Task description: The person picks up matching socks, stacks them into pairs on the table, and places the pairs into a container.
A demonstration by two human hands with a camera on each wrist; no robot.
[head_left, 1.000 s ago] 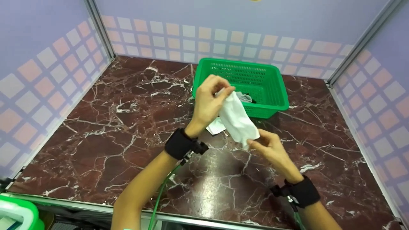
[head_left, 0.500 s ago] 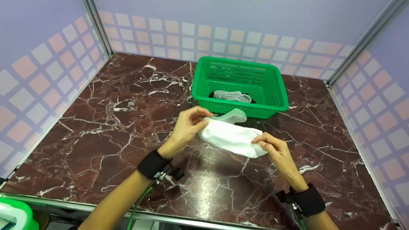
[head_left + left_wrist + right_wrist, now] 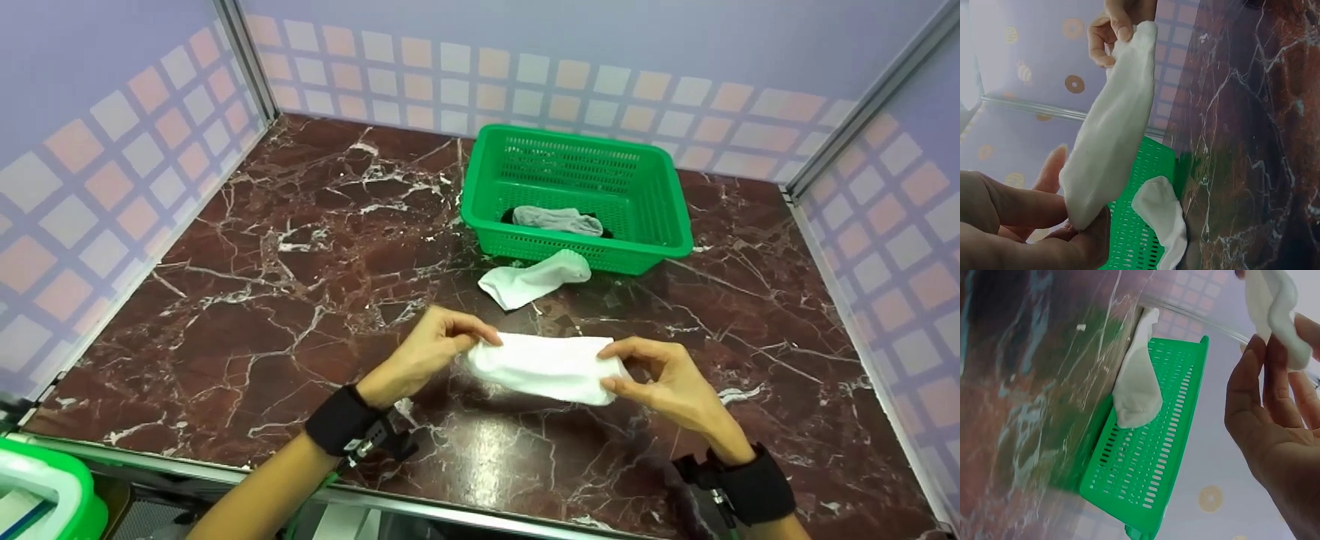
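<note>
A white sock (image 3: 547, 365) is stretched sideways between my two hands, low over the front middle of the table. My left hand (image 3: 427, 351) pinches its left end between thumb and fingers; in the left wrist view that end of the sock (image 3: 1109, 135) sits between the fingertips. The right hand (image 3: 670, 382) pinches the opposite end, and the right wrist view shows thumb and fingers on the fabric's edge. Beyond them a second white sock (image 3: 534, 280) lies on the table, against the front of the green basket (image 3: 585, 255).
Inside the basket lie a grey sock (image 3: 556, 220) and something black under it. The brown marbled table (image 3: 315, 247) is walled on three sides by tiled-pattern panels. At the lower left, below the table edge, stands a green and white container (image 3: 52, 480).
Both hands have brought the sock down toward the front, turning it from steeply slanted to nearly level. The second sock and the grey one have come into full view.
</note>
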